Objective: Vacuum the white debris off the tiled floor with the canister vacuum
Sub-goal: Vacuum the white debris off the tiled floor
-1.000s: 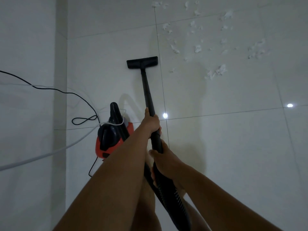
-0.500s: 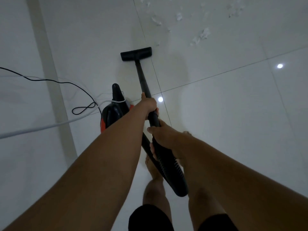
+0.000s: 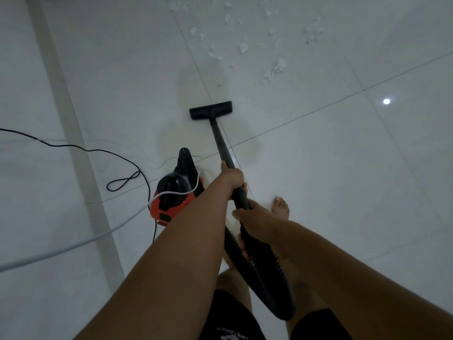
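A black vacuum wand (image 3: 221, 146) runs from my hands down to its flat black floor head (image 3: 210, 110), which rests on the white tiled floor (image 3: 343, 168). My left hand (image 3: 231, 177) grips the wand higher up the tube; my right hand (image 3: 255, 222) grips it lower, where the ribbed black hose (image 3: 267, 273) begins. The red and black canister (image 3: 175, 192) sits just left of my left forearm. Scraps of white debris (image 3: 275, 69) lie scattered beyond the floor head, toward the upper right, with a clear gap between them.
A black power cord (image 3: 122, 182) loops on the floor left of the canister, and a white cable (image 3: 61, 251) crosses the lower left. A grey strip (image 3: 73, 133) runs along the floor at left. My bare foot (image 3: 282, 207) stands right of the wand.
The view has tilted and shifted, so more debris shows at the top. The floor head sits nearer to me than the debris; my right foot has stepped forward. Both grips are unchanged.
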